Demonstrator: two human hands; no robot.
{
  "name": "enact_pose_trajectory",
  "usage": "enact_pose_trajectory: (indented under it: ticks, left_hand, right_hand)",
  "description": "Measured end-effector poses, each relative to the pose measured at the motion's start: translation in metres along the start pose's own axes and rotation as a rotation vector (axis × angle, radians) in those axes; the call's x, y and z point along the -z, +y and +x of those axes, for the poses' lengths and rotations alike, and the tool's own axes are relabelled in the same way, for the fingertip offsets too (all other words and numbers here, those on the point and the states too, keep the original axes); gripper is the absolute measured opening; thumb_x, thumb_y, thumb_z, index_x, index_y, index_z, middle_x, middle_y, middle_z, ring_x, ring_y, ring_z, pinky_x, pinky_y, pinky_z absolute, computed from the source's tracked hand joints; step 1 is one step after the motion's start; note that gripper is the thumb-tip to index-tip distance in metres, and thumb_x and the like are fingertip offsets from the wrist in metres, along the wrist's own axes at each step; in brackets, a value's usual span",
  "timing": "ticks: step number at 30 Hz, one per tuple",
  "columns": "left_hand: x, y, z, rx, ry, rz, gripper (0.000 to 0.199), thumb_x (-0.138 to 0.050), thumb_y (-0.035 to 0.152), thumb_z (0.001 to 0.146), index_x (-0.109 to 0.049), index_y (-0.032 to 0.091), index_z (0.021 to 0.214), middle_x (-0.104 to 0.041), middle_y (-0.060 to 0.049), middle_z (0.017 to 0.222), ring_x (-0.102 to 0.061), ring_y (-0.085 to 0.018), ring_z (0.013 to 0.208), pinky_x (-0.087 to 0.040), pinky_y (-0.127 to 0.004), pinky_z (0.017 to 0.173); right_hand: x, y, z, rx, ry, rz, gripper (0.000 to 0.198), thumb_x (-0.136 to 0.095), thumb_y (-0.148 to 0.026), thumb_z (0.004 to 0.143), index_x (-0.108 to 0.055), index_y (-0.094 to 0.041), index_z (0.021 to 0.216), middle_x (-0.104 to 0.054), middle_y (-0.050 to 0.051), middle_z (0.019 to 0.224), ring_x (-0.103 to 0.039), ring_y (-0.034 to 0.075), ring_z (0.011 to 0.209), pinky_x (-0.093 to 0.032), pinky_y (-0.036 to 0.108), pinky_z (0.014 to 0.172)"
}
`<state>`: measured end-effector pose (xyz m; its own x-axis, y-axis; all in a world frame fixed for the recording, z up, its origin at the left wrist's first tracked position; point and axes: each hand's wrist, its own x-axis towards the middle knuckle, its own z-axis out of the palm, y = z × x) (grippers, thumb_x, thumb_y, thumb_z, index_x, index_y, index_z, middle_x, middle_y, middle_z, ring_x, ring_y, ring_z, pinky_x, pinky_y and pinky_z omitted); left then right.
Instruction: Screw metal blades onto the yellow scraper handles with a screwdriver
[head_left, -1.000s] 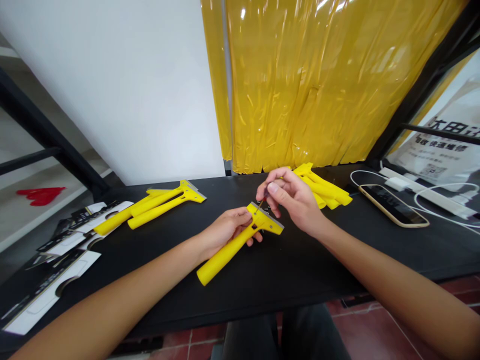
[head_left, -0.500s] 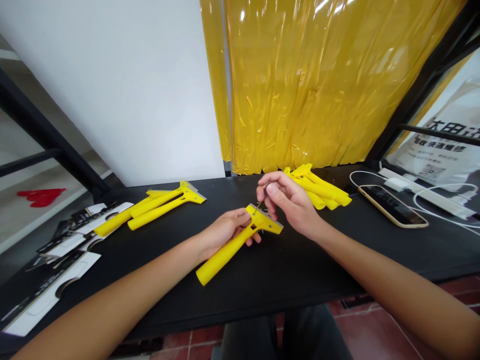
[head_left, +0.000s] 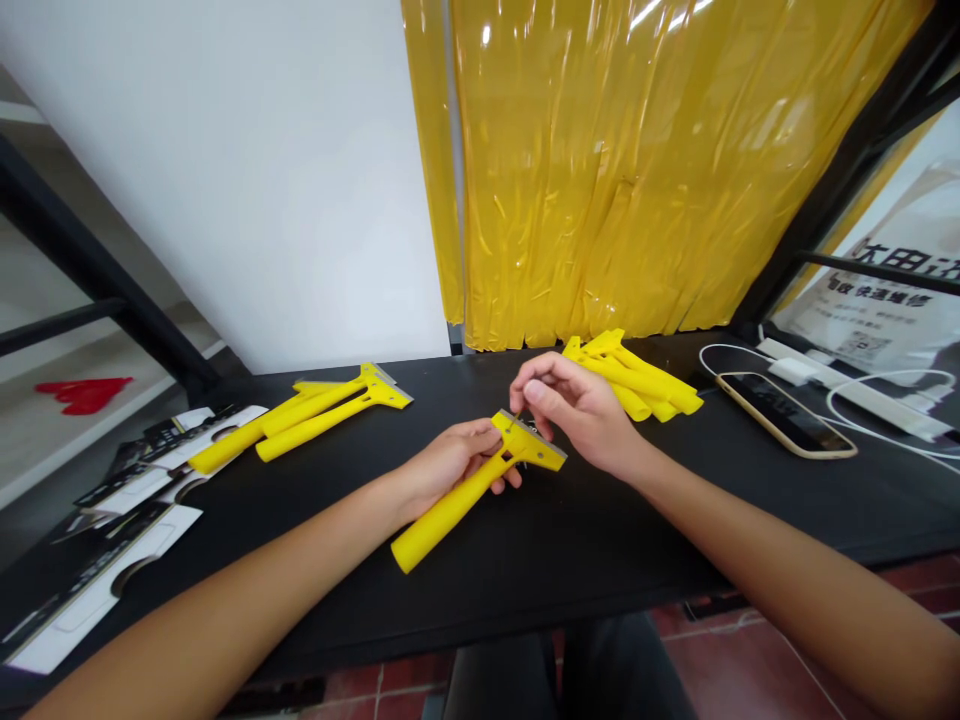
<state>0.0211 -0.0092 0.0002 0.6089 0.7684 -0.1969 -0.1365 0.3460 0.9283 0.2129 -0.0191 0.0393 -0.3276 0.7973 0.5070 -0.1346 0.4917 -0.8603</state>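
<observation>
Here, a yellow scraper (head_left: pixel 446 513) points its handle toward the front edge of the black worktop (head_left: pixel 637 545), and the left hand (head_left: pixel 457 455) grips it near its head. The right hand (head_left: pixel 577 405) pinches a thin metal tool (head_left: pixel 516 418), its tip at the scraper's head. Farther off, more yellow scrapers (head_left: pixel 645 380) lie by the back edge.

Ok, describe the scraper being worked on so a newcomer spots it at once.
On the black tabletop, between two groups of yellow scrapers, find the left hand. It holds a yellow scraper. Only this one is held, a thin metal shaft from the right hand at its head.
</observation>
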Motion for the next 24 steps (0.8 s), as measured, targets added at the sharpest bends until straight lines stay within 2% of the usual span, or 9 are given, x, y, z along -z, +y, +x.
enact_pose_trajectory:
  ticks: [5, 9, 13, 21, 24]
  left_hand:
    - [-0.0019, 0.0016, -0.0005, 0.023, 0.047, -0.017, 0.019, -0.054, 0.025, 0.096, -0.059, 0.010, 0.106, -0.069, -0.013, 0.086, -0.070, -0.019, 0.065, -0.050, -0.025, 0.052]
    - [0.0000, -0.0004, 0.0008, 0.015, 0.040, -0.008, 0.016, -0.052, 0.024, 0.097, -0.058, 0.010, 0.103, -0.069, -0.014, 0.087, -0.070, -0.020, 0.065, -0.050, -0.025, 0.052]
    - [0.0011, -0.0011, 0.0018, 0.012, 0.033, -0.008, 0.014, -0.056, 0.024, 0.094, -0.058, 0.012, 0.099, -0.069, -0.014, 0.091, -0.072, -0.022, 0.068, -0.051, -0.026, 0.052]
    - [-0.0027, 0.0033, -0.0013, 0.040, 0.021, 0.037, 0.018, -0.057, 0.029, 0.095, -0.058, 0.012, 0.098, -0.071, -0.012, 0.082, -0.068, -0.017, 0.062, -0.050, -0.023, 0.050]
    - [-0.0006, 0.0055, -0.0021, 0.065, 0.036, 0.072, 0.019, -0.059, 0.032, 0.093, -0.058, 0.013, 0.096, -0.070, -0.009, 0.074, -0.066, -0.017, 0.057, -0.048, -0.023, 0.046]
  right_hand:
    - [-0.0001, 0.0040, 0.0017, -0.025, 0.056, 0.072, 0.026, -0.074, -0.035, 0.086, -0.053, -0.021, 0.094, -0.070, 0.000, 0.080, -0.053, 0.008, 0.054, -0.039, 0.019, 0.043]
    - [0.0011, 0.0004, 0.0016, 0.018, 0.019, -0.016, 0.018, -0.069, -0.034, 0.090, -0.064, -0.018, 0.097, -0.074, 0.006, 0.095, -0.053, 0.007, 0.056, -0.043, 0.021, 0.047]
    - [0.0005, -0.0018, 0.0003, -0.001, -0.059, -0.017, 0.023, -0.056, -0.038, 0.098, -0.066, -0.020, 0.107, -0.071, 0.007, 0.102, -0.054, 0.009, 0.059, -0.045, 0.022, 0.049]
    - [0.0029, -0.0004, 0.0012, -0.039, -0.028, -0.040, 0.022, -0.067, -0.036, 0.091, -0.066, -0.021, 0.107, -0.068, 0.003, 0.089, -0.049, 0.007, 0.054, -0.041, 0.023, 0.047]
    - [0.0055, 0.0007, 0.0030, 0.011, 0.062, -0.046, 0.021, -0.063, -0.039, 0.094, -0.067, -0.022, 0.105, -0.067, 0.003, 0.087, -0.046, 0.008, 0.054, -0.037, 0.023, 0.047]
